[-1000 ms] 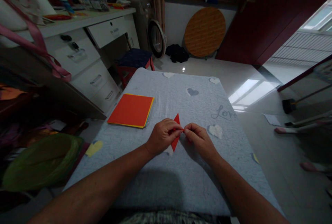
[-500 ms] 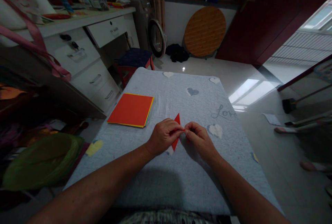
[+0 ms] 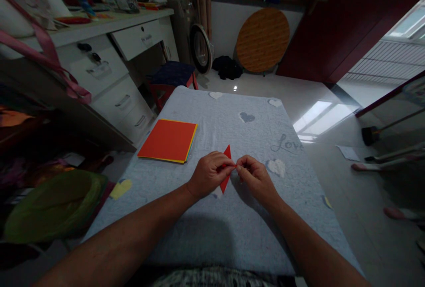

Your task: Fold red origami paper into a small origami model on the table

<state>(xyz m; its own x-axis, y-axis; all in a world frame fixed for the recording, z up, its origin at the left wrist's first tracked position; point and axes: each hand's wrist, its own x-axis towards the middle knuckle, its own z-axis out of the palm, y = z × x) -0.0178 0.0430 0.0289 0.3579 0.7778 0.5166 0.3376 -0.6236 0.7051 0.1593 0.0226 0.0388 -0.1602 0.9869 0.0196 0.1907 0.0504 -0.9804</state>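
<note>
A small folded red paper (image 3: 227, 151) lies on the grey cloth-covered table (image 3: 215, 229), its points showing above and below my hands. My left hand (image 3: 210, 173) rests on the paper's left part with fingers curled and pinches its right corner. My right hand (image 3: 255, 177) meets it fingertip to fingertip and pinches the same corner. A stack of square coloured sheets (image 3: 168, 141), red on top, lies to the left of my hands.
A white desk with drawers (image 3: 116, 56) stands to the left, a red stool (image 3: 169, 81) beyond the table's far edge. A round wooden board (image 3: 262, 40) leans on the far wall. A green bag (image 3: 49, 205) sits at the lower left. A broom (image 3: 385, 129) lies on the floor at right.
Both hands stay on the red paper; the fingertips have shifted only slightly, with my right hand edging a little to the left.
</note>
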